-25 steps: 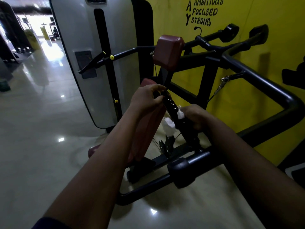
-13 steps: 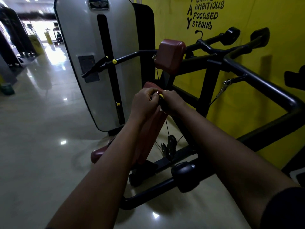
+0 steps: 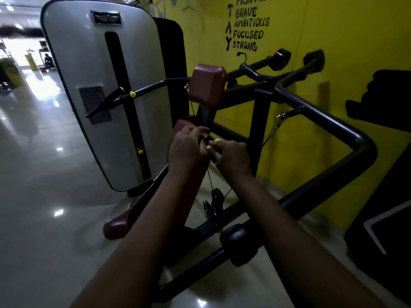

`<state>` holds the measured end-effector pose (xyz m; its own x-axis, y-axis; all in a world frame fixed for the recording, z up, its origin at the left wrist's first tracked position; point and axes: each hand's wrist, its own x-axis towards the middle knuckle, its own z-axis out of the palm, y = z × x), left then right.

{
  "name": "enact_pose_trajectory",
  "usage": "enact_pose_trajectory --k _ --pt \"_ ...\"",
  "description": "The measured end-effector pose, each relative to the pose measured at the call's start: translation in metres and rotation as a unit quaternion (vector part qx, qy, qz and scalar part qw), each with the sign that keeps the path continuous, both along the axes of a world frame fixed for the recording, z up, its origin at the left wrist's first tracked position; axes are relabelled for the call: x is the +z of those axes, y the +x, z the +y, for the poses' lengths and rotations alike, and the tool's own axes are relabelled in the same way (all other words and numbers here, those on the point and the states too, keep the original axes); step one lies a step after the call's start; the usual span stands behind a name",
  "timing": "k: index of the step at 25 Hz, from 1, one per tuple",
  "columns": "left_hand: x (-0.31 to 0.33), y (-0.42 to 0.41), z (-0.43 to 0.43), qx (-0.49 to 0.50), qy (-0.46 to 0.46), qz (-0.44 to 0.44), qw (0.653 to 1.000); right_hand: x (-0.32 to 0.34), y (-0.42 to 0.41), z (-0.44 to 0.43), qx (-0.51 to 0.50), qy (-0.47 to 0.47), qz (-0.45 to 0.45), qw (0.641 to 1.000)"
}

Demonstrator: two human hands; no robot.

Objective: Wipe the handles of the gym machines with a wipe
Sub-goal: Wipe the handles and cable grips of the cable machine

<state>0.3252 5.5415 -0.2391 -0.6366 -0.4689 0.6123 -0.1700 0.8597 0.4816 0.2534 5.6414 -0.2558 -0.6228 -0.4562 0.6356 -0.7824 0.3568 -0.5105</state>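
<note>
Much of the right half of the frame is filled by a yellow painted wall (image 3: 347,41) with black hand-lettered words at the top centre. The left side and bottom are covered by a glossy pale tiled floor (image 3: 44,230), on which ceiling lights are reflected. A tall grey weight-stack shroud (image 3: 89,70) with a black central slot is seen at upper left. A black tubular steel machine frame (image 3: 329,121) is spread from the centre to the right edge, and a maroon padded cushion (image 3: 208,84) is mounted on it just above centre. A maroon padded seat (image 3: 115,225) is seen lower left of centre, partly hidden by the left forearm.

At the centre of the frame the two hands are brought together, touching. The top of the black machine handle (image 3: 206,138) is gripped by the left hand (image 3: 186,150), whose fingers are curled over it. Just to the right and slightly lower, the right hand (image 3: 231,156) is closed around the white crumpled wipe (image 3: 216,141), which is pressed against the handle; only small white scraps are shown between the fingers. Most of the handle is hidden by both hands.
</note>
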Motion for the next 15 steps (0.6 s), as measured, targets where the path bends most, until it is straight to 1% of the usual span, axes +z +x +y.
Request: enact_pose_trajectory --k 1,2,3,4,5,6,7,8,9,10,12,14,15 --pt "-0.002 -0.003 0.006 0.013 -0.041 -0.015 0.999 0.0 0.004 0.011 -0.008 0.027 0.009 1.0" --pt "-0.004 -0.006 0.013 0.012 -0.082 -0.025 0.996 0.001 0.005 0.021 -0.02 0.075 0.02 0.997" --pt "-0.005 -0.011 0.02 -0.008 -0.109 -0.024 0.994 0.005 0.006 0.033 -0.034 0.125 0.024 0.991" --pt "-0.006 -0.016 0.027 -0.046 -0.113 -0.018 0.992 0.009 0.005 0.044 -0.046 0.156 0.009 0.987" --pt "-0.006 -0.022 0.035 -0.101 -0.095 -0.011 0.99 0.012 0.002 0.055 -0.057 0.159 -0.023 0.985" --pt "-0.006 -0.028 0.045 -0.16 -0.063 -0.005 0.985 0.013 -0.003 0.067 -0.066 0.123 -0.078 0.987" --pt "-0.006 -0.032 0.056 -0.207 -0.02 -0.001 0.978 0.012 -0.007 0.078 -0.07 0.052 -0.15 0.985" --pt "-0.005 -0.036 0.067 -0.234 0.033 0.004 0.972 0.01 -0.01 0.088 -0.069 -0.04 -0.225 0.971" --pt "-0.003 -0.04 0.079 -0.252 0.098 0.011 0.963 0.007 -0.012 0.099 -0.068 -0.125 -0.278 0.95" --pt "-0.001 -0.044 0.091 -0.268 0.171 0.011 0.948 0.006 -0.013 0.11 -0.068 -0.19 -0.31 0.929" --pt "0.002 -0.052 0.113 -0.324 0.29 -0.005 0.9 0.005 -0.012 0.133 -0.064 -0.282 -0.347 0.892" --pt "0.005 -0.057 0.137 -0.387 0.368 -0.027 0.845 0.007 -0.008 0.16 -0.078 -0.349 -0.351 0.866" --pt "0.006 -0.059 0.149 -0.417 0.399 -0.038 0.816 0.007 -0.006 0.174 -0.1 -0.37 -0.34 0.859"
